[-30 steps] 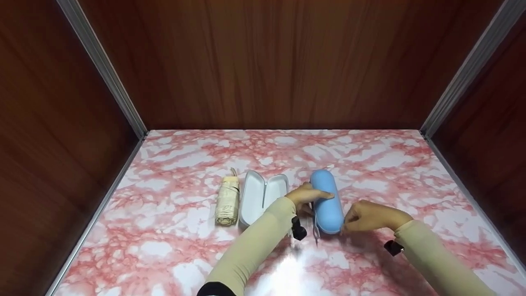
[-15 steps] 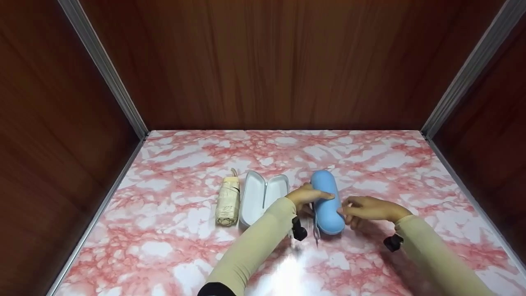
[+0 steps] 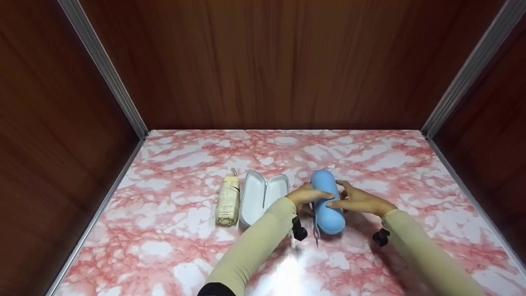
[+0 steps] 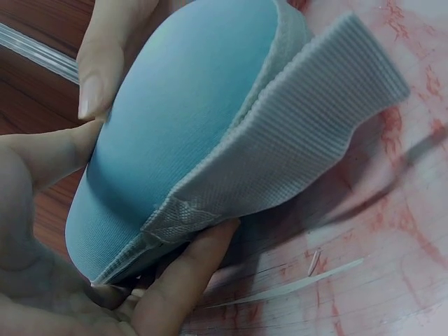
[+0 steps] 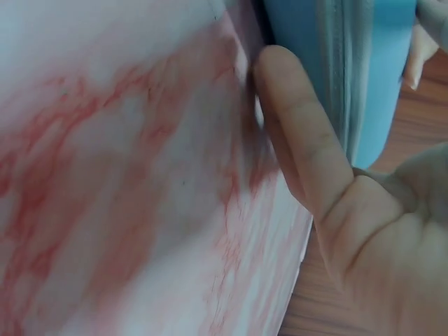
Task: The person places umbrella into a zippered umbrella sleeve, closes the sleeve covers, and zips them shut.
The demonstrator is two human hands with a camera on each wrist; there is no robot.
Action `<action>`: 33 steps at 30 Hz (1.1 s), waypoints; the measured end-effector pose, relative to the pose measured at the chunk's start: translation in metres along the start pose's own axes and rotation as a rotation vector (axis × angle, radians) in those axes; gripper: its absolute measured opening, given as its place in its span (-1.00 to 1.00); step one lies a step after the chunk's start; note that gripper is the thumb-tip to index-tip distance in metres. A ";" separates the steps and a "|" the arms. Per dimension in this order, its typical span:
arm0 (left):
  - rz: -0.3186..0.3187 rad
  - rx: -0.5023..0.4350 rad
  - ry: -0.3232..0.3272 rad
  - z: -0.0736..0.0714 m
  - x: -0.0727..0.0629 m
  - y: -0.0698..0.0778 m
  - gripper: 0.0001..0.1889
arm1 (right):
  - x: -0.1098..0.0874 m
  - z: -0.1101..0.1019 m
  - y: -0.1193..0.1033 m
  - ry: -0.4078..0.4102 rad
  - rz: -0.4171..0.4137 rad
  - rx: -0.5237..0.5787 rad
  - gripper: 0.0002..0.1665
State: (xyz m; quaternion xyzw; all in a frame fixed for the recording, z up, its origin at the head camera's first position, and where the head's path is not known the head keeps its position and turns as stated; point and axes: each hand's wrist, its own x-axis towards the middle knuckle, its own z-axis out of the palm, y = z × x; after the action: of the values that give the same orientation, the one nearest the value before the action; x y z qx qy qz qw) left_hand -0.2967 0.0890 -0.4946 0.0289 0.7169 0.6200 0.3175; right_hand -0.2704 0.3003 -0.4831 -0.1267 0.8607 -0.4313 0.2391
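Note:
A blue zip case, rounded at its ends and closed, lies lengthwise on the table. From its left side my left hand grips it, thumb across the top; in the left wrist view a finger reaches under the edge beside a grey fabric strap. My right hand holds the opposite side, its thumb on top close to the left thumb. Along the zip seam, the right wrist view shows straight fingers between case and table. Some left fingertips are hidden beneath the case.
Left of the hands lies an opened white hard case, partly covered by the left sleeve. Beside it is a folded beige umbrella with a wrist loop. Wood-grain panels wall in the marbled red-and-white table.
My right hand has shifted up and left from the case's near right end onto its side, its thumb now on top. The left hand and the case stay nearly still.

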 end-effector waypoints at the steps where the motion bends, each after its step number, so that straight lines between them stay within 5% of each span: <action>1: 0.001 0.001 -0.004 0.000 0.000 0.000 -0.10 | 0.001 0.001 0.000 0.012 -0.002 -0.016 0.25; 6: 0.005 -0.004 -0.007 0.000 0.000 0.000 -0.16 | 0.005 0.001 -0.001 0.049 0.008 -0.051 0.33; 17: 0.019 -0.003 -0.034 -0.001 0.002 0.000 -0.27 | 0.005 0.005 0.004 0.035 -0.008 0.069 0.28; 33: 0.083 -0.137 -0.062 -0.004 -0.010 -0.005 -0.32 | 0.007 0.006 0.006 0.029 -0.020 0.091 0.25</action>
State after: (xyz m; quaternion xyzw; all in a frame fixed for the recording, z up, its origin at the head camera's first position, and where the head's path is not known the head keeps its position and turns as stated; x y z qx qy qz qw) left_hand -0.2893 0.0797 -0.4947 0.0560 0.6608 0.6790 0.3149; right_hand -0.2732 0.2968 -0.4934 -0.1183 0.8423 -0.4741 0.2278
